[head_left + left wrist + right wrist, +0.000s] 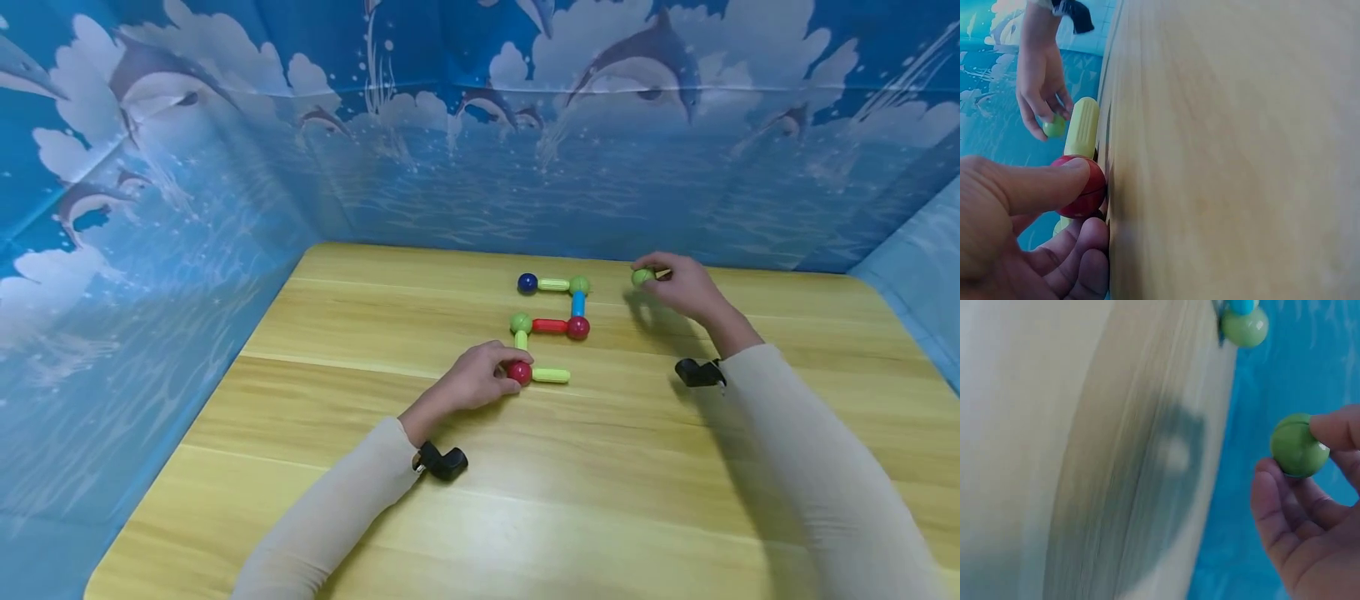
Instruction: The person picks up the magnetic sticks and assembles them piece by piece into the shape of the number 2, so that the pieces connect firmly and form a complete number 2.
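On the table lies a zigzag chain of coloured balls and rods. My left hand [477, 375] pinches the red ball [519, 372] at its near end between thumb and fingers. From that ball a yellow-green rod [551, 377] points right, its far end free. Another rod leads back to a green ball [521, 323], then a red rod [551, 326], a dark red ball [577, 327], a blue rod [578, 304], a second green ball [580, 286], a pale rod and a dark blue ball [527, 283]. Raised above the table, my right hand [684, 287] pinches a loose green ball [1299, 445].
The wooden table [300, 400] reaches back to a blue curtain [480, 192] printed with dolphins, which also hangs at both sides. A black wrist camera [442, 462] sits on the left sleeve and another black camera [699, 372] on the right.
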`<state>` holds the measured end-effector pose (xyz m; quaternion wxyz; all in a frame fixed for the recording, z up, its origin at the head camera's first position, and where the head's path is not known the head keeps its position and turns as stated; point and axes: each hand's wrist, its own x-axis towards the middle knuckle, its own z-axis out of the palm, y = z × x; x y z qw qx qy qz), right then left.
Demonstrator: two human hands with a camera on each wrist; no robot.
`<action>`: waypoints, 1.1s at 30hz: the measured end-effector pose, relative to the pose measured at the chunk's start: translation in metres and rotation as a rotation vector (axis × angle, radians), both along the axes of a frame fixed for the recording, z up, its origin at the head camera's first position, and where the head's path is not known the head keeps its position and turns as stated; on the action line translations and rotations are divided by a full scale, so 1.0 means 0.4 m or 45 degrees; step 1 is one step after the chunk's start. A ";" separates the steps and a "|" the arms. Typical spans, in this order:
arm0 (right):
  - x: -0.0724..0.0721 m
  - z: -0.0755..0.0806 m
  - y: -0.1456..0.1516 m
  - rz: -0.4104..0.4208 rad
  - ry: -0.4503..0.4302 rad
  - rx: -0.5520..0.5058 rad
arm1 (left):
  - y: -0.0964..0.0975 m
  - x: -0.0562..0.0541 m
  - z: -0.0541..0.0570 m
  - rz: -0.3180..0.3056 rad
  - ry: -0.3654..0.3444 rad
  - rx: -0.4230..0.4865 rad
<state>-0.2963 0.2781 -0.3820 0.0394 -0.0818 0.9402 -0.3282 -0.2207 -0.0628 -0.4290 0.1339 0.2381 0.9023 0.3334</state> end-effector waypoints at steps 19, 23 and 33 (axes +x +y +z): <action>0.249 -0.038 -0.073 0.409 0.124 0.060 | -0.002 -0.002 -0.003 -0.049 0.009 0.004; 0.248 -0.049 -0.101 0.459 0.072 0.002 | -0.002 0.001 0.001 -0.050 0.002 0.012; 0.249 -0.079 -0.142 0.488 0.055 -0.028 | -0.007 0.006 0.006 -0.052 -0.006 0.006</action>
